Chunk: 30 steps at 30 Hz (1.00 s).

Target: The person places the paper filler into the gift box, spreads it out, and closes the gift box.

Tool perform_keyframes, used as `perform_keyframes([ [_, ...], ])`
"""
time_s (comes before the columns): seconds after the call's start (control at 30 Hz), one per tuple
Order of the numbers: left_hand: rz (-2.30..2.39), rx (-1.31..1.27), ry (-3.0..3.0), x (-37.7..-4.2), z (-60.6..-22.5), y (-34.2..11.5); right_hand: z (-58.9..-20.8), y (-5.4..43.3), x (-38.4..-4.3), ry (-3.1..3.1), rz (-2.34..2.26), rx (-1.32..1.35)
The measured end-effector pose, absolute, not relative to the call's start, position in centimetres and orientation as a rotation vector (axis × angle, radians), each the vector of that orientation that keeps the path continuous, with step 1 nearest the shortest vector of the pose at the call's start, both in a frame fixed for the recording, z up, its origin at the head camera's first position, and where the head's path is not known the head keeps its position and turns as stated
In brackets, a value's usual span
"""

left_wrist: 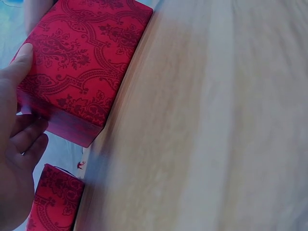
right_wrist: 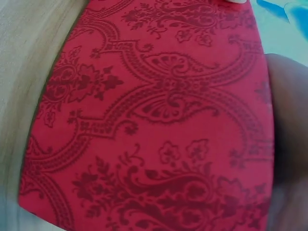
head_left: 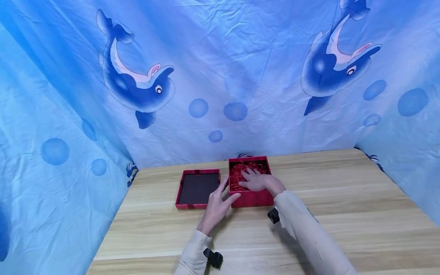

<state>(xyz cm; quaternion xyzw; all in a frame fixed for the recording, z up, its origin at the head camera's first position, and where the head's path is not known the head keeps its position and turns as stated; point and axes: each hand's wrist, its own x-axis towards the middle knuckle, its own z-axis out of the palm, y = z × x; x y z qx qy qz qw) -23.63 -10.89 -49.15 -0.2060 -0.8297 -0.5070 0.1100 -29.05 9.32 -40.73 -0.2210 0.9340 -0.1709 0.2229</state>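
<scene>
A red patterned gift box (head_left: 252, 199) sits near the back of the table, filled with red shredded paper (head_left: 236, 172). My left hand (head_left: 215, 206) holds the box at its near left corner. In the left wrist view its thumb lies on the front wall of the box (left_wrist: 82, 62) and its other fingers are along the side. The right hand (head_left: 255, 181) reaches inside with fingers spread over the shredded paper. The right wrist view is mostly the patterned box wall (right_wrist: 159, 115), which hides most of that hand.
Left of the box lies its lid (head_left: 199, 189), inner side up, black inside with a red rim. A blue dolphin-print curtain (head_left: 220, 76) hangs behind the wooden table (head_left: 343, 198). A tiny red scrap (left_wrist: 81, 165) shows between box and lid in the left wrist view.
</scene>
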Motion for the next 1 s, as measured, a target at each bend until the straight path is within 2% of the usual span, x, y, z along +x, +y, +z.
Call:
perform_keyframes([
  [0.5,-1.536,-0.580,-2.459,-23.6,-48.9,-11.0,-38.0,8.3,-26.3,2.955,-0.587,-0.598],
  [0.8,-1.531,-0.626,-2.413,-23.7,-48.7,-10.9,-40.2,8.9,-27.7,2.726,-0.614,-0.711],
  [1.0,-1.526,-0.610,-2.427,-23.7,-48.8,-10.8,-39.6,9.2,-27.9,2.812,-0.664,-0.695],
])
